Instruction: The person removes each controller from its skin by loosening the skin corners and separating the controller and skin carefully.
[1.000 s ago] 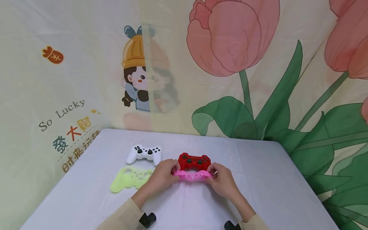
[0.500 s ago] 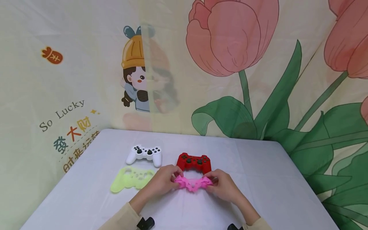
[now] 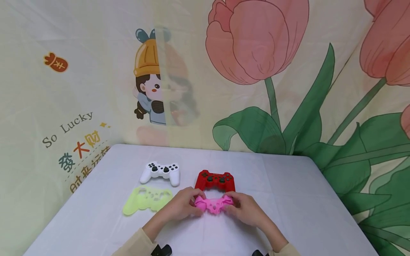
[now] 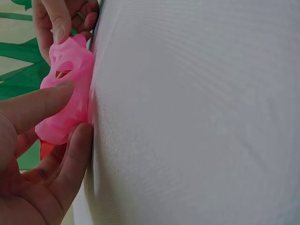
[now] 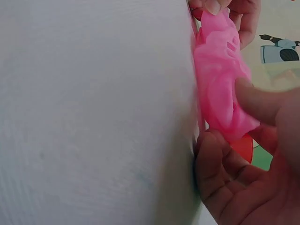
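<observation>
A soft pink game controller cover [image 3: 214, 207], rumpled and with cut-out holes, is held at its two ends low over the table. My left hand [image 3: 183, 205] pinches the left end; in the left wrist view its thumb [image 4: 47, 101] presses on the cover's face. On the opposite end, my right hand [image 3: 245, 209] grips with the thumb [image 5: 262, 98] on top and fingers curled beneath. Right behind the cover lies a red game controller [image 3: 230, 183], its handles pointing toward me and partly hidden by my fingers. A bit of red shows past the cover in both wrist views.
At the back left of the white-covered table [image 3: 282, 199] lies a white game controller [image 3: 174, 174]. A yellow-green controller cover [image 3: 132, 203] lies flat in front of it, beside my left forearm. A printed curtain [image 3: 198, 71] hangs behind the table.
Both hands have drawn the pink cover toward me, away from the red controller. It was a narrow strip seen edge-on and now shows its holed face, with its ends bunched.
</observation>
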The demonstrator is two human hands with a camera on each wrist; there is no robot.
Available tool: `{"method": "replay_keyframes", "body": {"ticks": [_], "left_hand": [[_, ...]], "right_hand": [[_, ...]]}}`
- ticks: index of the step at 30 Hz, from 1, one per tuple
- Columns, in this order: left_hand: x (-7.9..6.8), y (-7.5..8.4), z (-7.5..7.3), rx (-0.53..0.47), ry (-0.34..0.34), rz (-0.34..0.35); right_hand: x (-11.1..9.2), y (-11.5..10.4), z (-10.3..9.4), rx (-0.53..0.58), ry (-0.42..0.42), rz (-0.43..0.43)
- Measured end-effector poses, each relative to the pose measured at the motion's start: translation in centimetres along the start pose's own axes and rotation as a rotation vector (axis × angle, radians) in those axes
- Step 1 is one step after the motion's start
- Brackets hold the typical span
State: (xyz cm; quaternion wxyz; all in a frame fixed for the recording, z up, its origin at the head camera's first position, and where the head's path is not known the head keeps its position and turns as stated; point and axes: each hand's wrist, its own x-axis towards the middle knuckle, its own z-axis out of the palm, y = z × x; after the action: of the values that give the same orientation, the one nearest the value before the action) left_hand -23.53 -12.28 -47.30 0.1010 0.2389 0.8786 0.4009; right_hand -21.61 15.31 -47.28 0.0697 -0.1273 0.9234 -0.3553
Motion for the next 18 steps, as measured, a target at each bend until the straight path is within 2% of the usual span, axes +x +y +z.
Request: {"method": "replay_keyframes", "body": {"ticks": [4, 12, 18], "left_hand": [[-0.08, -0.03, 0.21, -0.026, -0.007, -0.017], [-0.19, 0.46, 0.44, -0.04, 0.019, -0.037], [-0.46, 0.54, 0.5, -0.011, 0.094, -0.034]], "right_hand": [[0.02, -0.1, 0.26, 0.009, 0.032, 0.007], [0.01, 0.05, 0.5, 0.057, 0.034, -0.015], [-0.21, 0.2, 0.25, 0.081, 0.023, -0.026]]}}
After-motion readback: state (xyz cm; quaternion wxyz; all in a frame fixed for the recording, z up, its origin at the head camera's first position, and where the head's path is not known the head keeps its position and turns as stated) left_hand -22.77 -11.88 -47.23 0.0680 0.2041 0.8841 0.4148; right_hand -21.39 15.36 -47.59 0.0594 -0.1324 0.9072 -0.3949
